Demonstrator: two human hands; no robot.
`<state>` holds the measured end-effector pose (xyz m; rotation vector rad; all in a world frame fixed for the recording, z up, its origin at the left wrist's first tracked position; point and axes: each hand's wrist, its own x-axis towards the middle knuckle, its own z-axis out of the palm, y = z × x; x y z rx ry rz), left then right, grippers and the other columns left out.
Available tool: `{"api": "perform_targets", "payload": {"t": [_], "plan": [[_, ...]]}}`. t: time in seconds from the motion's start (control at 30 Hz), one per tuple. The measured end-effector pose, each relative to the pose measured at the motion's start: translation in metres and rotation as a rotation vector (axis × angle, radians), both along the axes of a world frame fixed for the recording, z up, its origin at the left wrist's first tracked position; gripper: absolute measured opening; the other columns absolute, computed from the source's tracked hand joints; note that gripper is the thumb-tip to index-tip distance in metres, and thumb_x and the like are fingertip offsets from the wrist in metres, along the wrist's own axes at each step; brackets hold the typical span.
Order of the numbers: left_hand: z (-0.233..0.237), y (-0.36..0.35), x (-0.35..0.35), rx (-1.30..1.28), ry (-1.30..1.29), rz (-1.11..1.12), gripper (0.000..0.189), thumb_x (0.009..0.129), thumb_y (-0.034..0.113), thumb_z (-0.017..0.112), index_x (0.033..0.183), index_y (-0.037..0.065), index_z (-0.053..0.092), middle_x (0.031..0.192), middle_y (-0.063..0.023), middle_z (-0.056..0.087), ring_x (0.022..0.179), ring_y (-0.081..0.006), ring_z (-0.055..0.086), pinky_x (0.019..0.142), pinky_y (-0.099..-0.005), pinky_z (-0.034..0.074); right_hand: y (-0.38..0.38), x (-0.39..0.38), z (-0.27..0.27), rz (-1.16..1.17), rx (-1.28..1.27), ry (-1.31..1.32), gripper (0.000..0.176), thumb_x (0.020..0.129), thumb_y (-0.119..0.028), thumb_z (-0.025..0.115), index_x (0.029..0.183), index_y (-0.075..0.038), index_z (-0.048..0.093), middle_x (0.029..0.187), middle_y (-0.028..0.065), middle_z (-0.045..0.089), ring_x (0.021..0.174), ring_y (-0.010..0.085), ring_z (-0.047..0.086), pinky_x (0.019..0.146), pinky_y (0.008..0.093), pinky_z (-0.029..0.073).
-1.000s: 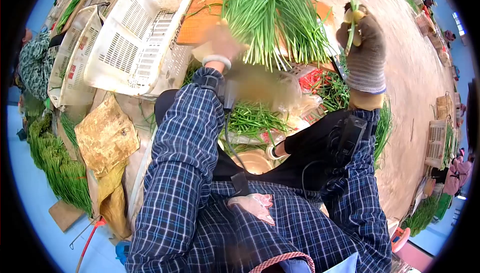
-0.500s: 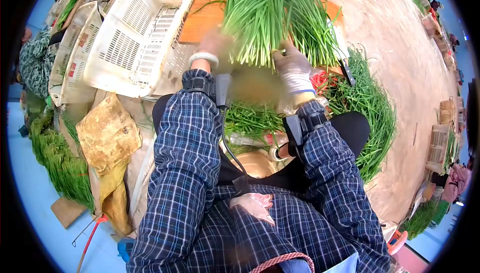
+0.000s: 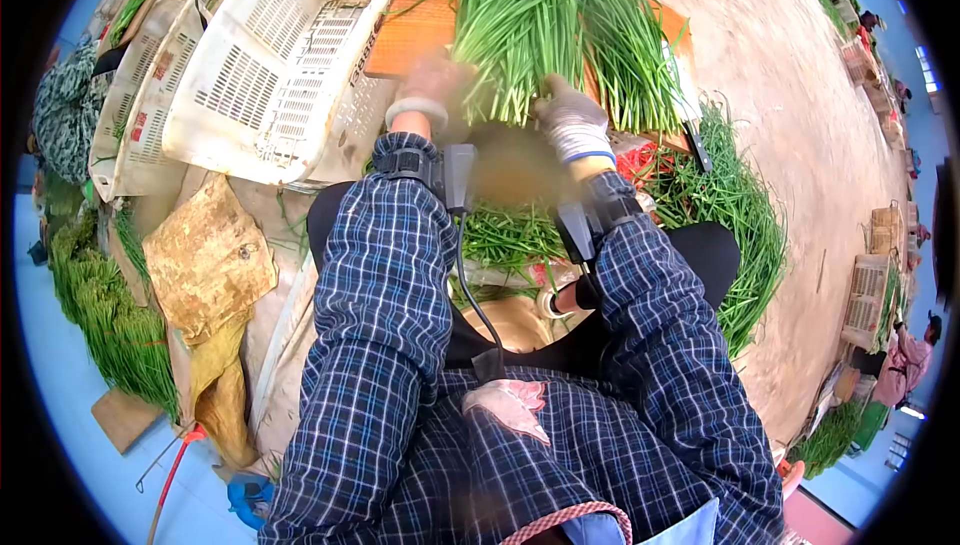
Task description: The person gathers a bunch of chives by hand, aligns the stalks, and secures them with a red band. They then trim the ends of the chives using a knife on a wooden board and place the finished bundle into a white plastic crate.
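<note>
A bare earthen floor (image 3: 800,85) spreads to the far right. On it, just ahead of your knees, lies a wooden board (image 3: 415,20) carrying a thick bundle of chives (image 3: 545,15), its cut ends pointing toward you.

Both your hands sit at those near ends. Your left hand (image 3: 432,80), bare with a pale bracelet (image 3: 417,108) at the wrist, touches the left edge of the bundle. It is blurred, so you cannot tell whether it is closed or open. Your right hand (image 3: 567,115), in a knit glove, presses against the stalk ends near the middle with its fingers bent. Whether it actually grips them cannot be told.

A second ago your right hand was raised out at the far right with a few stalks in it. Half a second ago it had come down onto the bundle, and now it sits a little nearer the left hand, which has barely shifted.

White slatted crates (image 3: 280,55) lean at the left of the board. A loose heap of chives (image 3: 745,215) lies on the floor to the right. A crumpled sheet of cardboard (image 3: 205,255) lies near left, with more greens (image 3: 110,320) beyond it.
</note>
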<state>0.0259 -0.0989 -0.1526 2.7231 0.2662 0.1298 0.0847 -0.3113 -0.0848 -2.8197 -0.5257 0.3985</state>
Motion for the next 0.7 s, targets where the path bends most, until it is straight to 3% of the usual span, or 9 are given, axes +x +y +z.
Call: {"api": "perform_targets", "payload": {"t": [0.07, 0.23, 0.33, 0.37, 0.47, 0.5, 0.53, 0.6, 0.7], "plan": [[-0.009, 0.004, 0.003, 0.027, 0.012, -0.022, 0.035, 0.083, 0.014, 0.069, 0.112, -0.002, 0.059, 0.090, -0.0103, 0.068, 0.078, -0.0174, 0.063, 0.069, -0.0298, 0.049, -0.004, -0.006, 0.008, 0.045, 0.042, -0.068, 0.034, 0.088, -0.032, 0.057, 0.120, -0.019, 0.059, 0.100, 0.0152, 0.070, 0.092, 0.0328, 0.067, 0.081, 0.0431, 0.051], [-0.017, 0.010, 0.011, -0.362, 0.086, 0.089, 0.021, 0.081, 0.021, 0.064, 0.097, 0.006, 0.067, 0.102, -0.0195, 0.066, 0.104, -0.0325, 0.060, 0.086, -0.0396, 0.051, 0.022, -0.025, 0.022, 0.189, 0.264, -0.148, 0.050, 0.080, -0.035, 0.072, 0.122, -0.013, 0.057, 0.093, 0.0143, 0.070, 0.088, 0.0314, 0.068, 0.076, 0.0407, 0.053], [0.005, -0.004, 0.000, -0.422, 0.067, 0.172, 0.021, 0.082, 0.020, 0.064, 0.098, 0.007, 0.067, 0.104, -0.0207, 0.065, 0.106, -0.0326, 0.059, 0.087, -0.0400, 0.050, 0.047, -0.016, 0.019, 0.126, 0.057, -0.032, 0.055, 0.079, -0.041, 0.068, 0.123, -0.010, 0.054, 0.101, 0.0208, 0.068, 0.095, 0.0360, 0.066, 0.085, 0.0432, 0.050], [0.010, -0.005, 0.001, -0.372, 0.090, 0.156, 0.022, 0.082, 0.020, 0.064, 0.099, 0.008, 0.067, 0.105, -0.0210, 0.064, 0.107, -0.0329, 0.058, 0.087, -0.0400, 0.050, 0.049, -0.010, 0.014, 0.096, 0.022, -0.008, 0.054, 0.081, -0.044, 0.066, 0.117, -0.006, 0.054, 0.097, 0.0234, 0.067, 0.093, 0.0381, 0.066, 0.084, 0.0444, 0.049], [0.005, -0.008, -0.006, -0.186, -0.146, 0.047, 0.040, 0.078, 0.018, 0.075, 0.109, -0.003, 0.063, 0.090, -0.0130, 0.069, 0.078, -0.0211, 0.064, 0.070, -0.0333, 0.050, 0.043, 0.003, 0.000, 0.084, 0.004, -0.028, 0.049, 0.082, -0.046, 0.064, 0.112, -0.008, 0.056, 0.097, 0.0206, 0.068, 0.096, 0.0369, 0.065, 0.083, 0.0457, 0.049], [0.006, -0.009, -0.007, -0.228, -0.142, 0.055, 0.040, 0.078, 0.019, 0.074, 0.109, -0.004, 0.062, 0.090, -0.0133, 0.069, 0.078, -0.0212, 0.064, 0.070, -0.0333, 0.050, 0.040, 0.010, -0.006, 0.089, 0.042, -0.031, 0.044, 0.083, -0.045, 0.062, 0.110, -0.011, 0.059, 0.101, 0.0175, 0.068, 0.098, 0.0352, 0.065, 0.084, 0.0453, 0.048], [0.008, -0.008, -0.005, -0.277, -0.063, 0.082, 0.035, 0.079, 0.019, 0.072, 0.108, 0.001, 0.064, 0.097, -0.0162, 0.067, 0.088, -0.0252, 0.062, 0.077, -0.0352, 0.050, 0.033, 0.006, 0.002, 0.096, 0.077, -0.057, 0.028, 0.086, -0.030, 0.063, 0.108, -0.012, 0.062, 0.094, 0.0114, 0.070, 0.089, 0.0311, 0.067, 0.077, 0.0411, 0.051], [0.011, -0.006, 0.001, -0.363, 0.098, 0.142, 0.026, 0.081, 0.020, 0.066, 0.105, 0.011, 0.066, 0.110, -0.0221, 0.062, 0.108, -0.0332, 0.059, 0.089, -0.0391, 0.049, 0.021, 0.010, -0.013, 0.055, 0.220, -0.192, 0.019, 0.085, -0.027, 0.064, 0.099, -0.015, 0.066, 0.095, 0.0089, 0.070, 0.091, 0.0286, 0.065, 0.078, 0.0408, 0.051], [0.017, -0.011, -0.001, -0.357, 0.057, 0.212, 0.035, 0.080, 0.023, 0.068, 0.110, 0.007, 0.064, 0.111, -0.0226, 0.062, 0.104, -0.0355, 0.061, 0.088, -0.0397, 0.050, 0.010, 0.010, -0.024, 0.129, 0.339, -0.384, 0.013, 0.080, -0.023, 0.065, 0.090, -0.016, 0.069, 0.091, 0.0085, 0.069, 0.092, 0.0279, 0.064, 0.078, 0.0415, 0.050]]}}
